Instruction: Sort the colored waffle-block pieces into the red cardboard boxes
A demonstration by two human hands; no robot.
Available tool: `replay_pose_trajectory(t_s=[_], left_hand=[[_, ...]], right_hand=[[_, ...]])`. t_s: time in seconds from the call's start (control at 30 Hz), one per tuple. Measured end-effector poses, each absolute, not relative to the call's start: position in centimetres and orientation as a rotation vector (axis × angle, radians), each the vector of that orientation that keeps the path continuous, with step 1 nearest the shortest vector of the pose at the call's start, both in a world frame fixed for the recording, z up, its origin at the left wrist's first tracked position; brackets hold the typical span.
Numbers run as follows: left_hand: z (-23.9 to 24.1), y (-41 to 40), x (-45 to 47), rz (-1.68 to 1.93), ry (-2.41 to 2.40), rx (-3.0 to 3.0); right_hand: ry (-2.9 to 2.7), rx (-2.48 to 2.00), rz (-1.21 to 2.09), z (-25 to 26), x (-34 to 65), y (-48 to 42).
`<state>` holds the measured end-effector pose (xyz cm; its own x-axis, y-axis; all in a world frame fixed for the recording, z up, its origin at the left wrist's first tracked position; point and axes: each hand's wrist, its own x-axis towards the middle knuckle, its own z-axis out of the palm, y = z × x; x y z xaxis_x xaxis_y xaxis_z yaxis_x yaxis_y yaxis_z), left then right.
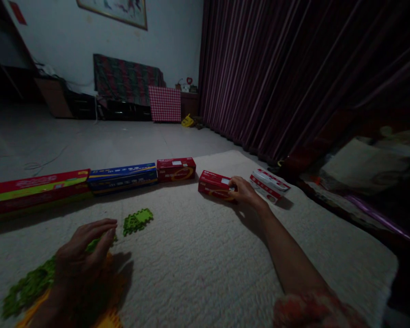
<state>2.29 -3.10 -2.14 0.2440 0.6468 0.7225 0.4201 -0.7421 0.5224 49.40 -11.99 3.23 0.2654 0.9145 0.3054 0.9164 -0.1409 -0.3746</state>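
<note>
My right hand [244, 191] grips the right end of a red cardboard box [213, 187] that stands on a cream quilted cloth [198, 255]. Just to its right sits a white box with red edges [268, 186], tilted away at an angle. My left hand [85, 246] is held over the cloth at the lower left, fingers stretched and thumb apart, with nothing in it. Green pieces with toothed edges [30, 284] and orange pieces [111, 319] lie beneath and beside it, partly hidden by the hand. A smaller green piece [138, 221] rests ahead of its fingertips.
Along the cloth's far edge stand a second red box [176, 170], a blue box [123, 177] and a long red-and-yellow box [37, 191], end to end. Purple curtains [259, 68] hang at the right. Low cabinets [126, 109] line the far wall.
</note>
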Motion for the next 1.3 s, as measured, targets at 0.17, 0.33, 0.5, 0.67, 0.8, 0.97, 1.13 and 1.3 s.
replay_pose_trajectory(t_s=[0.17,0.33,0.5,0.67,0.8,0.97,1.13,1.3], left_hand=[[-2.2,-3.2,2.6,1.447,0.965,2.313],[-1.1,-3.9,3.4,1.442,0.992,2.250],[-0.6,-3.9,3.4,1.491,0.997,2.241],[-0.8,-3.8,3.3,1.508,0.992,2.227],[-1.0,-3.6,3.1,1.526,1.028,2.209],[-1.0,-2.8,1.8,1.601,1.136,2.157],[-0.5,-1.1,-2.1,1.701,1.465,1.804],[-0.6,0.1,-5.1,1.805,1.627,1.400]], right_hand=[[-1.806,-1.764,0.339,2.9,45.8,-12.0],[-1.964,-1.482,0.528,3.2,38.9,-11.3],[-2.004,-1.494,0.430,4.3,38.7,-10.9],[-1.815,-1.731,0.054,4.8,45.6,-10.7],[-1.736,-1.947,0.093,3.2,49.8,-10.6],[-1.777,-2.018,-0.036,0.7,50.8,-10.2],[-1.797,-2.051,-0.141,-0.9,51.4,-9.8],[-1.818,-1.971,-0.182,-1.9,52.9,-9.2]])
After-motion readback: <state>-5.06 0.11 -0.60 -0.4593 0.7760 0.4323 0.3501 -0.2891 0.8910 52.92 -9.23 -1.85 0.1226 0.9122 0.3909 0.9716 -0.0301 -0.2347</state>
